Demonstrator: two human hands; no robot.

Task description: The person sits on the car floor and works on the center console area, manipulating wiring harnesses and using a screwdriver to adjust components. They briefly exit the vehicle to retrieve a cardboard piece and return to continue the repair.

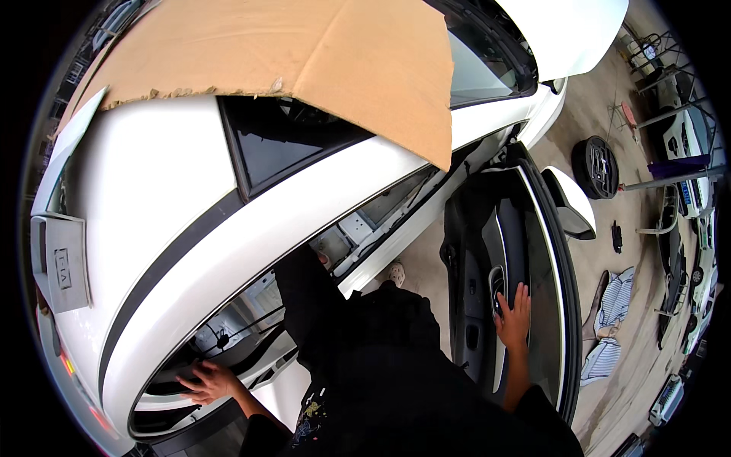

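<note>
A white car [167, 145] stands at my left with its side doorways open onto a bare metal floor pan [356, 227]. My left hand [207, 383] rests with spread fingers at the dark trim [244, 356] of the rear doorway, holding nothing that I can see. At my right, the fingers of my right hand [515, 316] lie stretched out against the inside of the open front door [474, 286], close to its handle area. One black-clothed leg [308, 293] of mine reaches into the car. A light clog [396, 274] shows on the ground between car and door.
A large cardboard sheet [373, 72] covers the roof and overhangs the side window [293, 148]. The door mirror [571, 204] sticks out at right. On the ground beyond lie a round black tray [595, 168], a small black part [617, 237] and striped cloth [615, 305]. Metal racks [678, 183] stand farther right.
</note>
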